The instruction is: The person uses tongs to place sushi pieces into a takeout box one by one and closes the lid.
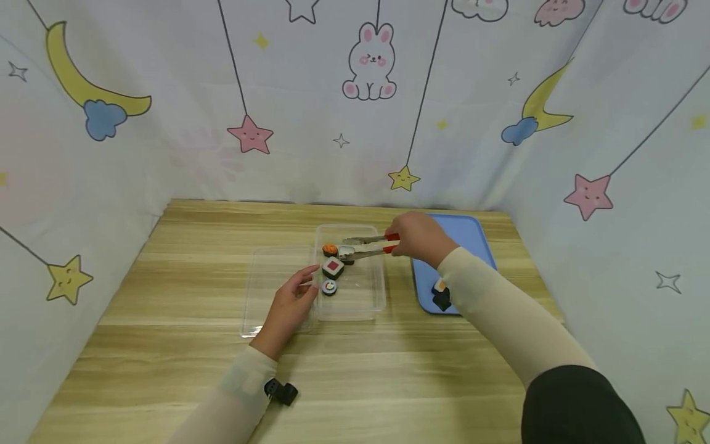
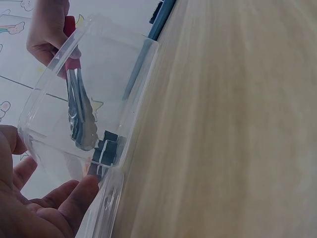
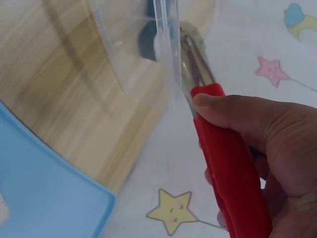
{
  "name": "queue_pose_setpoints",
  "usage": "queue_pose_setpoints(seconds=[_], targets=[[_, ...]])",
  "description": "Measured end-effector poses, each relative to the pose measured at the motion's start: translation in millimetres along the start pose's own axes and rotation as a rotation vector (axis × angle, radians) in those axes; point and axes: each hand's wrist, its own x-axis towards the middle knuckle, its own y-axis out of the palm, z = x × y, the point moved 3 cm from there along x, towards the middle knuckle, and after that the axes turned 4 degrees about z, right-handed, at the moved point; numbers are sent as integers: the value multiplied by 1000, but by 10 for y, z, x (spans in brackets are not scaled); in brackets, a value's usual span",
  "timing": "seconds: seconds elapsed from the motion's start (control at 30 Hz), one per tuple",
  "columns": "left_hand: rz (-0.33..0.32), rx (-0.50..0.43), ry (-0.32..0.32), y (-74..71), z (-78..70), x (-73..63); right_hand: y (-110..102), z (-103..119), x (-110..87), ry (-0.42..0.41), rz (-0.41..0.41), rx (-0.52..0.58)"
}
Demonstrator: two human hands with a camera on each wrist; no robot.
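Red-handled metal tongs (image 1: 366,245) gripped by right hand (image 1: 417,237); left hand (image 1: 288,306) relaxed against clear box (image 1: 379,296).

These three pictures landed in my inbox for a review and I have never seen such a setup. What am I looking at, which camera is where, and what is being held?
No machine here: a person works with two bare hands and wears three cameras. The wide picture comes from the head, looking down at a wooden table ringed by a printed curtain. The other two come from the wrists, so they are close and tilted.

The right hand grips metal tongs by their red handles; the right wrist view shows that grip close up. The tong tips reach into a clear plastic box, where toy sushi pieces lie. The left hand rests against the box's near left edge. A clear lid lies beside the box. On the right is a blue tray with more sushi pieces.
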Motion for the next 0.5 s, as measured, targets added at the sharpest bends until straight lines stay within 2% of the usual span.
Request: queue_pose_setpoints(seconds=[0.13, 0.27, 0.4, 0.5], targets=[[0, 1, 1, 9, -4, -5, -20, -69, -76, 27, 2, 66], [-1, 3, 4, 13, -7, -7, -107, -228, -236, 40, -33, 116], [3, 1, 0, 14, -13, -7, -209, -513, -482, 23, -75, 142], [3, 10, -8, 9, -7, -3, -238, -796, -723, 41, -85, 171]])
